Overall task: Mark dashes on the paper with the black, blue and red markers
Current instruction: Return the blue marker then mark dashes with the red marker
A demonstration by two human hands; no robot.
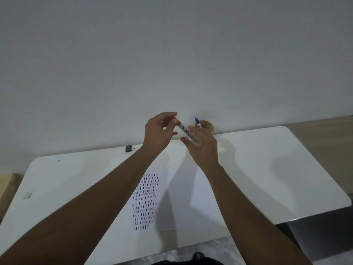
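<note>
A white sheet of paper (177, 197) lies on the white table, with a block of several short black, blue and red dashes (145, 201) on its left part. Both hands are raised over the table's far edge. My right hand (202, 148) holds the white barrel of the red marker (188, 133). My left hand (158, 131) pinches the marker's red cap end (176, 121). A blue-capped marker (197, 122) stands upright in a round wooden holder (207, 126) just behind my right hand. The black marker is not visible.
The white table (267, 169) has rounded corners and stands against a plain wall. A small dark object (129, 148) sits at its far edge on the left. A bit of tape (28, 195) sticks near the left side.
</note>
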